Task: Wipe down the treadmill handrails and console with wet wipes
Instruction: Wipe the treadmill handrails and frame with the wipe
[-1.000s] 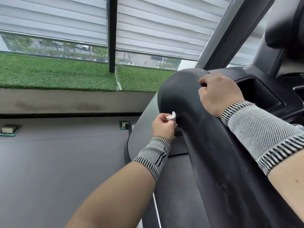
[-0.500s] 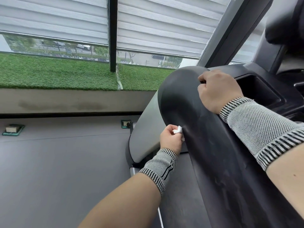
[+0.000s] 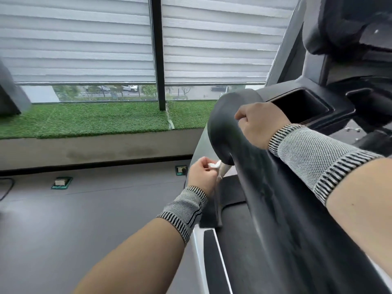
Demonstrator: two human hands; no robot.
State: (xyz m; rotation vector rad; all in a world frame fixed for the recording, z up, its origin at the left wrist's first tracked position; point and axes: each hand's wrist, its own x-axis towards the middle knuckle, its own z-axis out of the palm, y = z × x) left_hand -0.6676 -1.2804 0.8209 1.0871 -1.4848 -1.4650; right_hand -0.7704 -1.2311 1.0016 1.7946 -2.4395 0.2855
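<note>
Left hand (image 3: 202, 177) lower with wipe (image 3: 214, 165), perhaps off handrail (image 3: 265, 187); floor sockets (image 3: 62, 182) beyond.

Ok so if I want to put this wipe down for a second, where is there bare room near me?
The black recess in the console, beyond the right hand, looks bare. The grey floor left of the treadmill is open between the two floor sockets and your left hand. The handrail is crowded: the right hand grips it and the wipe is against it.

Broad black plastic handrail (image 3: 265, 187): matt, dusty-streaked. Small crumpled white wet wipe (image 3: 214, 165): soft, fibrous. Grey knitted wrist sleeves (image 3: 318, 158): mesh-textured, ribbed edges.
</note>
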